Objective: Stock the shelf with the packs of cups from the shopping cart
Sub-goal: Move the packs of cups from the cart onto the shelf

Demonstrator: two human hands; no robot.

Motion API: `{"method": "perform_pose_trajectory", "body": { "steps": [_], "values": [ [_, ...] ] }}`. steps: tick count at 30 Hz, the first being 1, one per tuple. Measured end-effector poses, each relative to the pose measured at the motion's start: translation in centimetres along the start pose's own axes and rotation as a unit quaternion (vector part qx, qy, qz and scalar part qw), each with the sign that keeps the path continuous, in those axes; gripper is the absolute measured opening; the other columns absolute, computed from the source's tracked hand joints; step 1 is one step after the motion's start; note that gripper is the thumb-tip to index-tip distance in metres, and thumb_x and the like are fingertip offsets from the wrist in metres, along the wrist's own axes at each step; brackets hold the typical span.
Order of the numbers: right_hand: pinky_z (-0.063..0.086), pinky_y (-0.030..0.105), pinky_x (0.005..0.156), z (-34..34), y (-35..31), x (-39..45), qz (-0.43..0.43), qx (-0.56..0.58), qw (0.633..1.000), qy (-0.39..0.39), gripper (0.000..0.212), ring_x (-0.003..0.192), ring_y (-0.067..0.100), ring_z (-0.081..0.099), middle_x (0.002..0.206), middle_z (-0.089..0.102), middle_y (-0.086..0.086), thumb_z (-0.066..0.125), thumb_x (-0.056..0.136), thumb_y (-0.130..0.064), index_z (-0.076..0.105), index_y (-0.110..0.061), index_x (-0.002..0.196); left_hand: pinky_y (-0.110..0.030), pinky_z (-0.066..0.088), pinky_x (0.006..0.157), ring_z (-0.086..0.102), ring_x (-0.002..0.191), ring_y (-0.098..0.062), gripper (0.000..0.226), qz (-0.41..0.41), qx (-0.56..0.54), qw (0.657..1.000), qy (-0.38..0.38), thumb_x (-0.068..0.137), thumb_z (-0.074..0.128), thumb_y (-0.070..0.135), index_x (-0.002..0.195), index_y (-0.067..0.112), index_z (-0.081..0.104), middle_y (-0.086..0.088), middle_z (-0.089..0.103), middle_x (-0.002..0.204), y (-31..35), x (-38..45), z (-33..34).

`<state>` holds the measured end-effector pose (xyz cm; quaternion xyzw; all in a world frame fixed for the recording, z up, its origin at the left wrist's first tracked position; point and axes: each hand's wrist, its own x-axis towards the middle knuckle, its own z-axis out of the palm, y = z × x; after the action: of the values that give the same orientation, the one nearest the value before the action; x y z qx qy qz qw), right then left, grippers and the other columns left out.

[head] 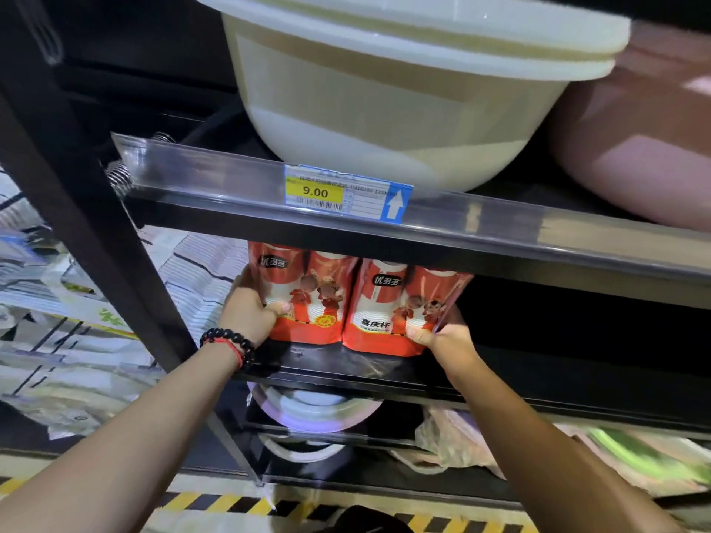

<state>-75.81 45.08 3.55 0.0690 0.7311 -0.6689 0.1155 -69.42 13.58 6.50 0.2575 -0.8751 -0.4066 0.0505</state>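
Two glossy red film-wrapped packs of cups [361,302] side by side on black metal shelf [346,365], left hand [250,311] gripping left pack's edge, right hand [442,336] pinching right pack's corner

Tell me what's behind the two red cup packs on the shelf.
Behind the red cup packs, only dark shelf interior shows to their right. The packs and the shelf board above hide whatever stands directly behind them.

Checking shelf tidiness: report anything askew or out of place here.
Nothing serious. The cream basin juts past the upper shelf edge, partly covering the price tag. Both cup packs stand upright, side by side.
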Motion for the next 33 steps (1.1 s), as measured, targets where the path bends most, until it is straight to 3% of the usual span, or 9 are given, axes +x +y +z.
{"method": "perform_pose_trajectory", "body": {
  "steps": [5,10,13,15,18,23,27,30,33],
  "values": [
    [0.058,0.017,0.067,0.0,-0.5,-0.3,-0.01,0.004,1.0,0.007,0.043,0.086,0.015,0.073,0.107,0.074,0.012,0.084,0.073,0.004,0.067,-0.003,0.112,-0.044,0.054,0.074,0.069,0.081,-0.038,0.039,-0.001,-0.02,1.0,0.018,0.081,0.081,0.029,0.088,-0.008,0.07,-0.027,0.072,0.087,0.0,-0.4,0.0],
    [0.058,0.038,0.091,0.4,-0.6,-0.7,0.006,-0.004,1.0,0.015,0.029,0.097,0.026,0.073,0.108,0.075,0.013,0.086,0.073,0.002,0.072,-0.012,0.094,-0.039,0.053,0.068,0.066,0.076,-0.034,0.055,0.01,-0.017,0.999,0.032,0.078,0.082,0.031,0.113,-0.008,0.063,-0.013,0.067,0.079,-0.3,-0.3,0.3],
    [0.059,0.031,0.082,0.2,-0.8,-1.0,0.01,-0.01,1.0,0.016,0.03,0.094,0.023,0.075,0.103,0.077,0.01,0.087,0.072,-0.001,0.072,-0.011,0.096,-0.034,0.05,0.083,0.066,0.099,-0.029,0.095,0.044,-0.056,0.997,0.042,0.077,0.083,0.023,0.15,0.004,0.025,-0.009,0.07,0.108,-0.3,-0.6,0.3],
    [0.06,0.026,0.076,0.1,-0.7,-1.5,-0.015,-0.017,1.0,0.011,0.029,0.087,0.016,0.076,0.101,0.078,0.009,0.086,0.074,-0.002,0.072,-0.015,0.096,-0.038,0.047,0.099,0.06,0.118,-0.029,0.108,0.057,-0.102,0.993,0.036,0.077,0.083,0.021,0.155,0.012,0.008,-0.011,0.061,0.132,-0.3,-0.9,0.3],
    [0.061,0.026,0.081,0.3,-0.4,-2.6,-0.067,-0.004,0.998,-0.004,0.03,0.094,0.014,0.075,0.105,0.078,0.008,0.081,0.08,-0.001,0.071,-0.018,0.103,-0.035,0.041,0.104,0.055,0.127,-0.025,0.112,0.048,-0.136,0.989,0.032,0.078,0.082,0.02,0.156,0.017,0.002,-0.008,0.055,0.142,-0.4,-1.6,0.1],
    [0.048,0.026,0.093,0.3,0.8,-4.2,-0.003,-0.015,0.995,0.101,0.061,0.111,0.012,0.059,0.121,0.06,0.0,0.077,0.086,-0.009,0.046,-0.014,0.138,-0.034,0.047,0.088,0.06,0.091,-0.018,0.084,0.035,-0.153,0.982,0.103,0.083,0.071,0.012,0.152,0.016,0.022,0.001,0.061,0.102,-0.6,-4.7,-0.1],
    [0.047,0.013,0.072,0.3,1.7,-5.8,0.002,-0.01,0.994,0.113,0.036,0.075,0.003,0.055,0.088,0.056,-0.004,0.073,0.087,-0.004,0.056,-0.015,0.117,-0.011,0.037,0.07,0.054,0.079,-0.003,0.047,0.063,-0.157,0.975,0.146,0.083,0.065,0.009,0.119,0.033,0.047,0.014,0.055,0.089,-1.2,-8.0,0.8],
    [0.046,0.027,0.076,0.2,2.6,-7.3,0.003,-0.051,0.997,0.065,0.02,0.068,0.008,0.054,0.072,0.058,-0.004,0.07,0.085,-0.003,0.063,-0.021,0.092,-0.024,0.039,0.083,0.056,0.092,-0.011,0.038,0.043,-0.11,0.989,0.092,0.087,0.064,0.011,0.122,0.02,0.057,0.009,0.059,0.1,-2.0,-10.7,2.4],
    [0.046,0.027,0.076,0.5,3.1,-9.0,-0.002,-0.1,0.995,0.002,0.017,0.072,0.011,0.058,0.072,0.061,-0.005,0.068,0.085,-0.005,0.066,-0.022,0.088,-0.024,0.038,0.087,0.056,0.097,-0.012,0.032,0.017,-0.054,0.998,0.001,0.089,0.064,0.016,0.121,0.014,0.062,0.004,0.061,0.105,-2.5,-13.4,4.2]
  ]
}}
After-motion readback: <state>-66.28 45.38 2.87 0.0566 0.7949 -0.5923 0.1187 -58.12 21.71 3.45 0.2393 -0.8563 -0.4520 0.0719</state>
